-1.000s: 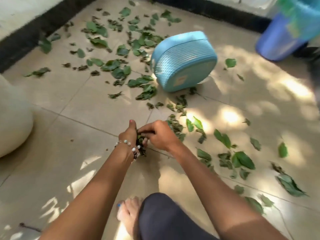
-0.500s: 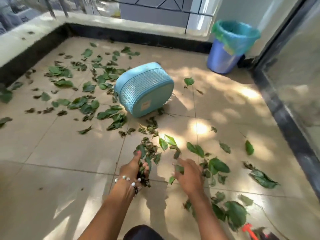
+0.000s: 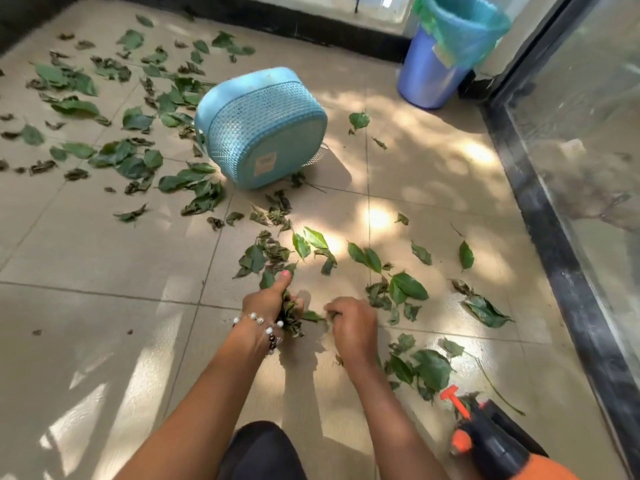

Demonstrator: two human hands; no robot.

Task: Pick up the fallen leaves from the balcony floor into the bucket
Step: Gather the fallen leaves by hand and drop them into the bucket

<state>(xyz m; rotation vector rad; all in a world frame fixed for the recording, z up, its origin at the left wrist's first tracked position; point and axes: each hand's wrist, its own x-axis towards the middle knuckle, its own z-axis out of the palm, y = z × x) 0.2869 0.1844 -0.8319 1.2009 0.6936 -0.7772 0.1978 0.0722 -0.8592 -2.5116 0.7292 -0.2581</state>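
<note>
Gathering these leaves asks for almost no force: judging by their look they are light, thin and limp, some curled and dry enough to crumble, so a loose fistful will likely shed bits if you squeeze hard or swing fast. Take them by pinching several at once flat against the tile, or by raking them into a heap and closing your fingers over the heap; single stems should lift easily too.

Your left hand is closed round a bunch of leaves, thumb stuck up, the bunch poking out below the fist near the beaded bracelet. Your right hand sits just beside it, fingers curled down at the floor; its fingertips seem to pinch a leaf lying between the two hands, though the knuckles hide the contact, so you cannot be sure.

More leaves lie just ahead of both hands and to the right of the right wrist, near an orange-and-black tool. The thickest scatter is well ahead on the left, around a blue basket lying on its side. The bucket, blue with a green liner, stands upright in the far right corner by the glass door, well apart from your hands, so carrying a full handful there looks like the sensible trip.
</note>
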